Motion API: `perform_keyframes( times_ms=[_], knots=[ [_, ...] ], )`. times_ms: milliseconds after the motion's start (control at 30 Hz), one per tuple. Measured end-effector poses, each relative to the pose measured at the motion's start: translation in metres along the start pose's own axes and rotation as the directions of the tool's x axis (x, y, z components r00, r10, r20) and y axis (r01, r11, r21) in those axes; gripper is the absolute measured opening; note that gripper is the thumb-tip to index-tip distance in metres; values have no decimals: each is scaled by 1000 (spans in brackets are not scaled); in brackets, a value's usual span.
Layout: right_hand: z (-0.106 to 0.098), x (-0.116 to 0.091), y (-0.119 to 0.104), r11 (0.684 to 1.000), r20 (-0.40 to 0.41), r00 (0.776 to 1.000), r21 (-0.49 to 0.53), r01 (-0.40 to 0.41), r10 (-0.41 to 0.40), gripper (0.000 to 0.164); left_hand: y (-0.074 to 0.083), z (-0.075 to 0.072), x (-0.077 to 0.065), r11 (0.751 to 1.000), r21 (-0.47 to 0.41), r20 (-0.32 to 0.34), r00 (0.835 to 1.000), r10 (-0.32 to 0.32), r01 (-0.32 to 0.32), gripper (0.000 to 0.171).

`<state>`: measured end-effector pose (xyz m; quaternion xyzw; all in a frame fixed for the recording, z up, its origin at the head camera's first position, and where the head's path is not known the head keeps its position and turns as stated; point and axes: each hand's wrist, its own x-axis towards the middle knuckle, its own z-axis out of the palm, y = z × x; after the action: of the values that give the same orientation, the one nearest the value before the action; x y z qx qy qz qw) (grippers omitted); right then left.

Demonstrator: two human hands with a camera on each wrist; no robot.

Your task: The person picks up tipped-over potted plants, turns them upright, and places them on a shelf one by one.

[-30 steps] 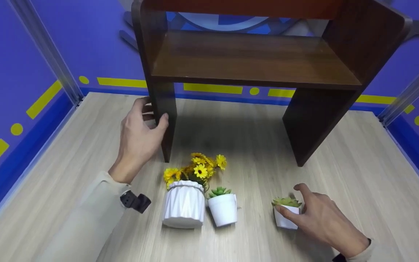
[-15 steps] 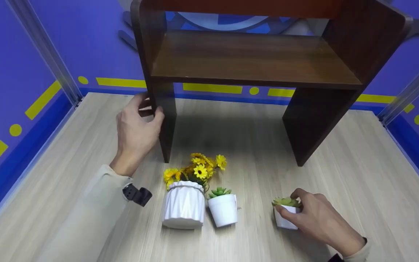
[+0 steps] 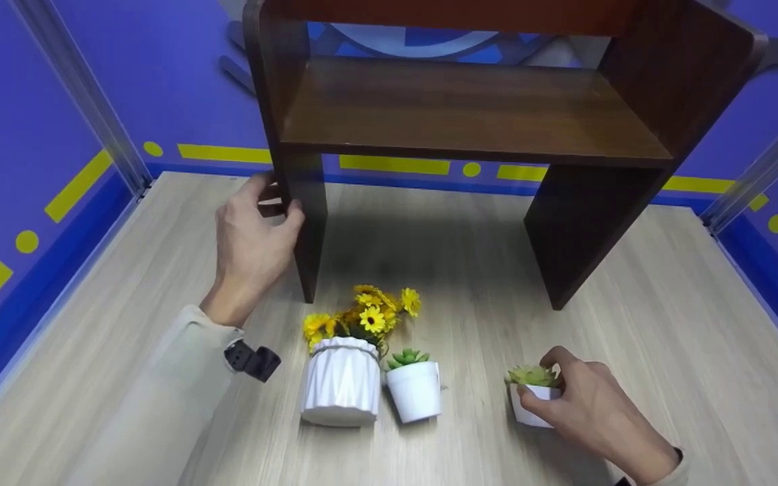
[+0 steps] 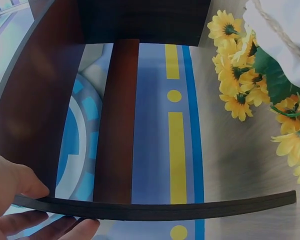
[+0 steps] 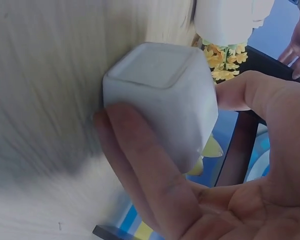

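My left hand (image 3: 254,239) grips the left side panel of a dark brown wooden shelf (image 3: 470,111); in the left wrist view the thumb lies on one face of the panel (image 4: 155,210) and the fingers on the other. My right hand (image 3: 598,408) holds a small white pot (image 3: 527,408) with a green succulent (image 3: 531,375), between thumb and fingers. The pot lies tipped over, and its squarish base (image 5: 155,65) shows in the right wrist view. A fluted white pot (image 3: 340,381) of yellow flowers (image 3: 372,317) and a second white succulent pot (image 3: 416,391) lie on their sides, bases toward me.
The shelf stands on a pale wood-grain table (image 3: 470,445), its two side panels leaving a gap beneath the board. Behind and beside it rise blue walls (image 3: 179,81) with yellow marks and metal corner posts (image 3: 88,101).
My right index finger has come down onto the succulent pot. The left hand has shifted slightly up and left on the panel. The shelf and the other pots have not visibly moved.
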<state>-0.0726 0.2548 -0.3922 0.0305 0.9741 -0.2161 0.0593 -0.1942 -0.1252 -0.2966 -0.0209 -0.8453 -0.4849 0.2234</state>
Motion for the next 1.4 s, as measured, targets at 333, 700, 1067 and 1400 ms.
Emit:
perform_keyframes(
  times_ms=[333, 700, 1067, 1400],
  knots=[
    [-7, -3, -5, 999, -103, 994, 4, 45, -45, 46, 0, -1, 0, 1000, -10, -8, 1000, 13, -13, 34],
    [-12, -8, -10, 989, -243, 959, -5, 151, -148, 47, 1, -2, 1, 1000, -5, -10, 1000, 15, -15, 32],
    [-23, -10, -16, 982, -333, 927, 8, 187, -174, 48, -1, -1, 1, 1000, -16, -15, 1000, 12, -12, 31],
    [-45, -11, -26, 989, -320, 937, -5, 146, -140, 54, 0, -1, 0, 1000, -9, 2, 1000, -16, 16, 31]
  ],
)
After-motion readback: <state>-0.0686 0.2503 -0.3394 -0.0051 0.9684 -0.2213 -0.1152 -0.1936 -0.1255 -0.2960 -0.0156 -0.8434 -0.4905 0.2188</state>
